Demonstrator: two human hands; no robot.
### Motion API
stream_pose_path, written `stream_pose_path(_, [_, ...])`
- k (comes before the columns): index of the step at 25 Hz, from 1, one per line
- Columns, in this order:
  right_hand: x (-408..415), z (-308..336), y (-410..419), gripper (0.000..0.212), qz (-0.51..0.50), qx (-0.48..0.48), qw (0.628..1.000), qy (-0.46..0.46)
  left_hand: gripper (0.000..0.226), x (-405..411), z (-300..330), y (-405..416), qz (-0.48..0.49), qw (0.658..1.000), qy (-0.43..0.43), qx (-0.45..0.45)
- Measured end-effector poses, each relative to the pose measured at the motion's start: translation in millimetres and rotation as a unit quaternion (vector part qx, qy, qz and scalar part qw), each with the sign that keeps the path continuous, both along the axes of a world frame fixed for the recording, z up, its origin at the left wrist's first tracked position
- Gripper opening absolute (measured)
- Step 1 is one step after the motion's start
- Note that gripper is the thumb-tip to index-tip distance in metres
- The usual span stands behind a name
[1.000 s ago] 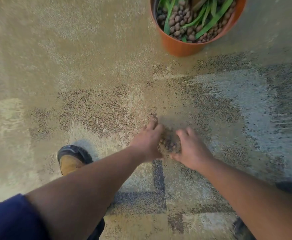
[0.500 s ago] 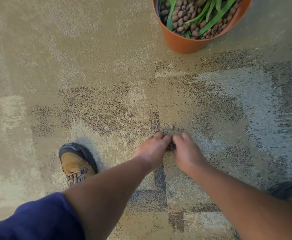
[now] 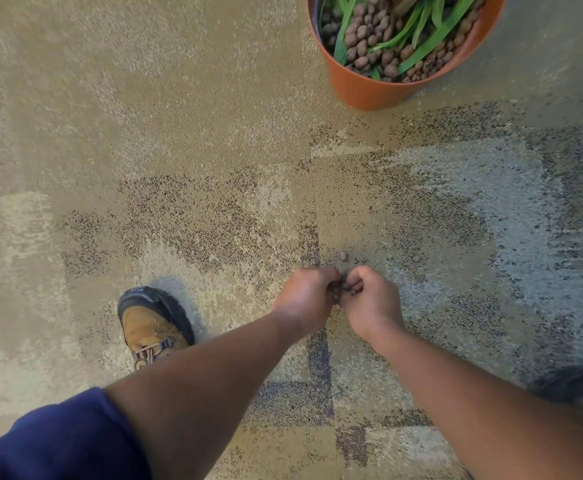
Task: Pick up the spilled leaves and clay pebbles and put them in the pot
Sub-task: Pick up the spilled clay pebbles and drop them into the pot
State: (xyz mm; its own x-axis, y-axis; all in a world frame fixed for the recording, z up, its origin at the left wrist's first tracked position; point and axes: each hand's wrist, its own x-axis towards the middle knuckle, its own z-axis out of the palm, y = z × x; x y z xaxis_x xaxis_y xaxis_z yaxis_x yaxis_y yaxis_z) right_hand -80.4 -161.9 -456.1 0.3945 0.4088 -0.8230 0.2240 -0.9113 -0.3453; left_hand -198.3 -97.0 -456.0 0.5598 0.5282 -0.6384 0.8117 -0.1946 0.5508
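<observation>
An orange pot [image 3: 362, 88] stands on the carpet at the top right, filled with brown clay pebbles [image 3: 362, 46] and long green leaves [image 3: 418, 32]. Low in the middle of the view, my left hand [image 3: 305, 296] and my right hand [image 3: 373, 299] are pressed side by side, fingers curled around a small heap of clay pebbles [image 3: 343, 289] that shows dark between them. One loose pebble [image 3: 343, 255] lies on the carpet just beyond my fingertips. Another small pebble [image 3: 415, 258] lies further right.
The floor is patterned beige and grey carpet [image 3: 179, 133]. My tan shoe with a black toe [image 3: 150, 327] stands to the left of my hands. A dark shoe [image 3: 570, 382] shows at the right edge. My blue sleeve [image 3: 58, 441] fills the bottom left.
My hands have drawn together and curled shut around the heap of pebbles, lifting slightly. One pebble was left behind on the carpet in front of them.
</observation>
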Motion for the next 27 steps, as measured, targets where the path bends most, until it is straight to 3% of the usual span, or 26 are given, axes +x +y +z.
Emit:
stream_pose_path(5, [13,32,23,0.021,-0.149,0.062,0.986,0.032,0.023,12,19,28,0.071,0.996,-0.059,-0.006])
stream_pose_path(9, [42,71,75,0.018,-0.195,0.159,0.967,0.040,0.024,38,59,83,0.195,0.973,-0.125,-0.007])
stream_pose_path(14, [84,121,153,0.020,-0.302,0.293,0.902,0.092,0.018,87,116,162,0.289,0.919,-0.269,-0.003])
stream_pose_path(18, [107,130,201,0.014,-0.378,0.327,0.852,0.157,0.016,121,127,207,0.369,0.892,-0.261,0.014])
stream_pose_path(22, [114,128,217,0.024,-0.384,0.318,0.849,0.175,0.015,136,119,225,0.438,0.869,-0.230,-0.009])
stream_pose_path(25, [114,127,213,0.045,-0.329,0.335,0.863,0.185,0.023,132,113,223,0.434,0.863,-0.258,0.008])
stream_pose_path(27, [112,126,203,0.047,-0.278,0.352,0.879,0.160,0.023,125,108,214,0.416,0.867,-0.270,0.053])
